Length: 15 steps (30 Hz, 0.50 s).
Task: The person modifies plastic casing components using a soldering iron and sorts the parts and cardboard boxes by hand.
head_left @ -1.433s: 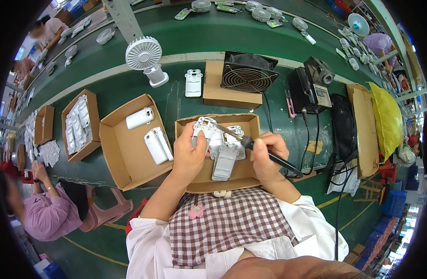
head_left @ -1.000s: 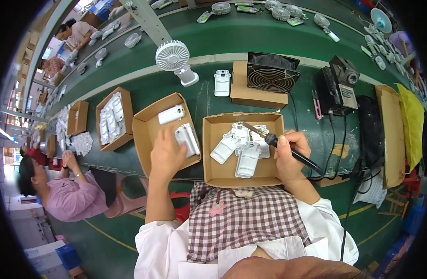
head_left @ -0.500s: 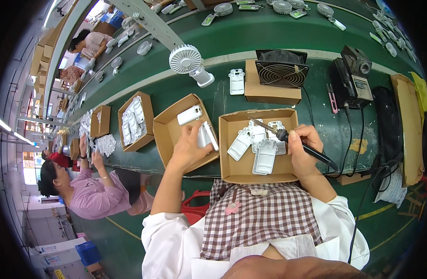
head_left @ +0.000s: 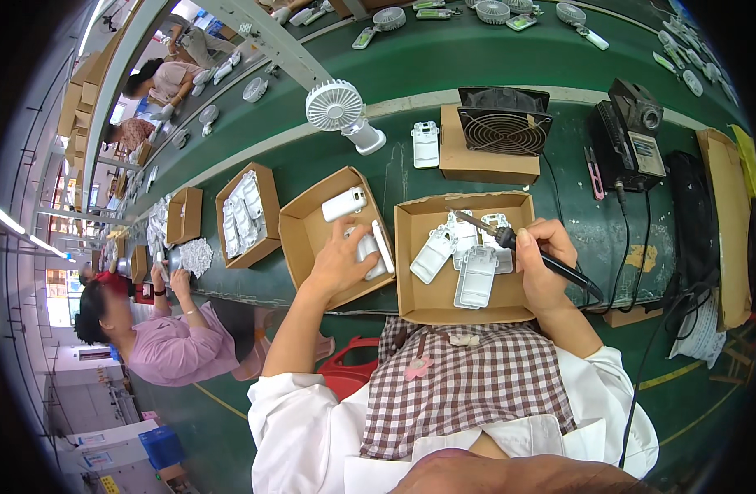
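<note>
In the head view, the left hand (head_left: 338, 262) rests on a white casing (head_left: 373, 249) in the left cardboard box (head_left: 304, 226), its grip seemingly closing, while the right hand (head_left: 543, 262) grips a soldering iron (head_left: 522, 244) whose tip points left over the casings (head_left: 469, 259) in the middle box (head_left: 411, 284).

left hand (head_left: 338, 262) | arm outstretched; fingers spread, palm down || right hand (head_left: 543, 263) | grip closed; wrist bent

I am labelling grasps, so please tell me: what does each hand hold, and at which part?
The right hand holds a soldering iron by its black handle. The left hand rests on a white casing in the cardboard box; a closed grip cannot be told.
</note>
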{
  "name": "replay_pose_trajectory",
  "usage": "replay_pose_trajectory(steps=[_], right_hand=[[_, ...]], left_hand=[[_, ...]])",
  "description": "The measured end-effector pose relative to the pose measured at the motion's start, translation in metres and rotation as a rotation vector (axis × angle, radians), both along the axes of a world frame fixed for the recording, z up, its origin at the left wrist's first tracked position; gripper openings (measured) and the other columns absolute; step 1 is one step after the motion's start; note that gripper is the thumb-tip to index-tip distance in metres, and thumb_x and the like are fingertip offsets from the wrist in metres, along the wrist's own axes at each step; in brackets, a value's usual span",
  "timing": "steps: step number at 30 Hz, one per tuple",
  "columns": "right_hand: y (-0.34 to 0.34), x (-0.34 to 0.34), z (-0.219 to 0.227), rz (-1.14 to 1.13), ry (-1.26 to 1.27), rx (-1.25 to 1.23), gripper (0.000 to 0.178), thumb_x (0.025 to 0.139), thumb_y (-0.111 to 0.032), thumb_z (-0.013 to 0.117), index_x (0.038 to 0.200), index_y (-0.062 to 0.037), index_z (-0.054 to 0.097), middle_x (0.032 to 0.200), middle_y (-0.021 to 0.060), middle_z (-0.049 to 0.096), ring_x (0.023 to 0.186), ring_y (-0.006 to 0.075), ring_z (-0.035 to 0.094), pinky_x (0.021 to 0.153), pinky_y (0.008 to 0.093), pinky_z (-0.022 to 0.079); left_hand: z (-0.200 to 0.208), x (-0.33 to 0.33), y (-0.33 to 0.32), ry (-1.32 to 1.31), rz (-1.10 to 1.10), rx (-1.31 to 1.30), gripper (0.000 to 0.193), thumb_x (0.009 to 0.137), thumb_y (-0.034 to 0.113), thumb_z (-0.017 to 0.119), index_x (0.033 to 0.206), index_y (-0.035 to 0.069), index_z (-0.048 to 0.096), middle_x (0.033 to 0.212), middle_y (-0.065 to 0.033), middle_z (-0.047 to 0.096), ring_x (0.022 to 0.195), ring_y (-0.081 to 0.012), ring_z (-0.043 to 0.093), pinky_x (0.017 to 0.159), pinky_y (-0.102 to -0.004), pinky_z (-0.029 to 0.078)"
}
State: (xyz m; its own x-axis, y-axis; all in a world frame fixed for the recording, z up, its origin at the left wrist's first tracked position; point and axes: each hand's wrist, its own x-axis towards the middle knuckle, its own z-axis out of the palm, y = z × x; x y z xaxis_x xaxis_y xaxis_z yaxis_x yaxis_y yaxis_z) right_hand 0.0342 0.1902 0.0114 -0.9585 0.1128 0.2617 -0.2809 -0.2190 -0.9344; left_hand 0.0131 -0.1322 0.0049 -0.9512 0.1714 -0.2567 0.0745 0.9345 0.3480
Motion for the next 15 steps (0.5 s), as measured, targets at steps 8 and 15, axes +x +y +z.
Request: replay_pose_trajectory(steps=[8, 15], right_hand=[[-0.001, -0.001, -0.002, 0.008, -0.009, 0.007, 0.011, 0.087, -0.006, 0.060, 0.082, -0.0024, 0.051, 0.070, 0.0013, 0.053, 0.060, 0.0041, 0.044, 0.054, 0.0198, 0.035], [-0.002, 0.000, -0.001, 0.016, -0.018, -0.007, 0.011, 0.087, -0.005, 0.060, 0.082, -0.0027, 0.050, 0.070, 0.0005, 0.052, 0.060, 0.0035, 0.043, 0.054, 0.0194, 0.035]], left_hand=[[0.004, 0.012, -0.024, 0.260, -0.126, -0.099, 0.068, 0.062, 0.008, 0.068, 0.124, 0.012, 0.041, 0.129, -0.0204, 0.035, 0.112, -0.0440, 0.042, 0.092, -0.0466, 0.043], [-0.005, 0.014, -0.029, 0.170, -0.014, -0.246, 0.077, 0.068, 0.006, 0.061, 0.137, 0.007, 0.027, 0.119, -0.0242, 0.041, 0.098, -0.0433, 0.051, 0.087, -0.0458, 0.045]])
